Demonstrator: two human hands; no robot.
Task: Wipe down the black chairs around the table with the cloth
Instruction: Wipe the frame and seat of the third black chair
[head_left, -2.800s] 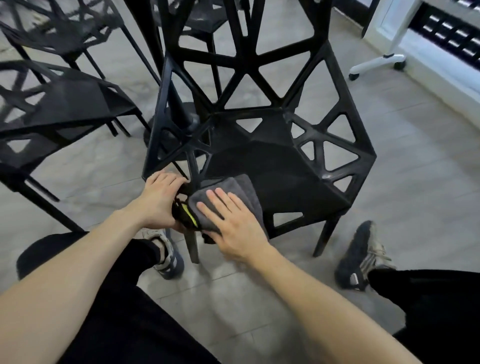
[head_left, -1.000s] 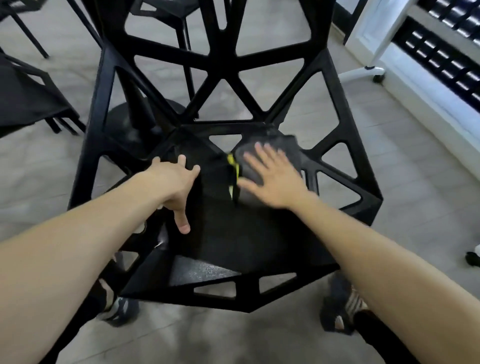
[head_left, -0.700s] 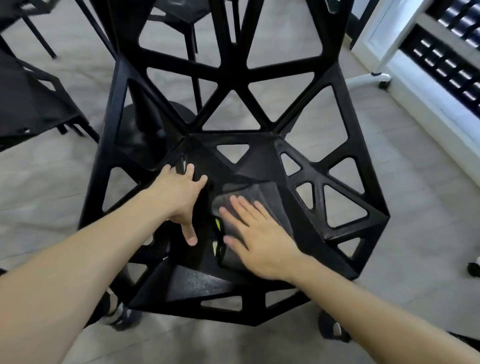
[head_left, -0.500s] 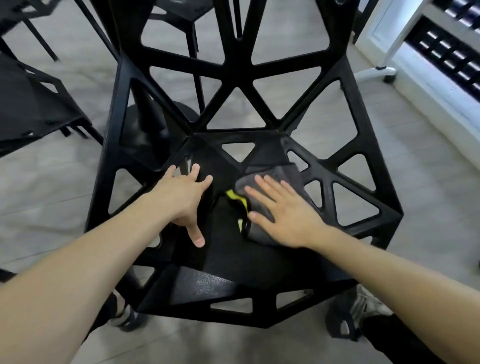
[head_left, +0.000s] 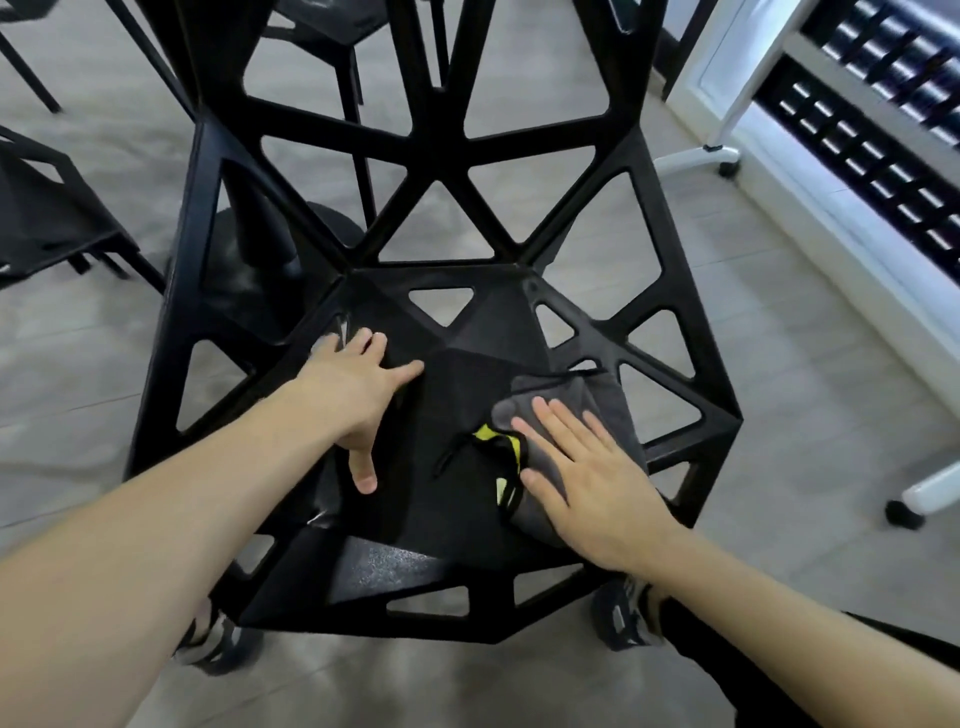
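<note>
A black chair (head_left: 670, 291) with triangular cut-outs fills the middle of the view, its seat facing me. On the right part of the seat lies a grey cloth (head_left: 582, 400) with a yellow and black edge. My right hand (head_left: 587, 478) lies flat on the cloth, fingers spread, pressing it to the seat. My left hand (head_left: 358, 395) rests palm-down on the left part of the seat, fingers apart, holding nothing.
Another black chair (head_left: 47, 218) stands at the left, and a further black chair (head_left: 317, 31) behind. The black table base (head_left: 260, 244) shows through the chair's back. A white frame on casters (head_left: 727, 150) and a white unit (head_left: 857, 171) line the right. My shoes stand below the seat.
My right hand has slid the cloth across the seat, from the back toward the right front. My left hand has stayed braced on the left of the seat.
</note>
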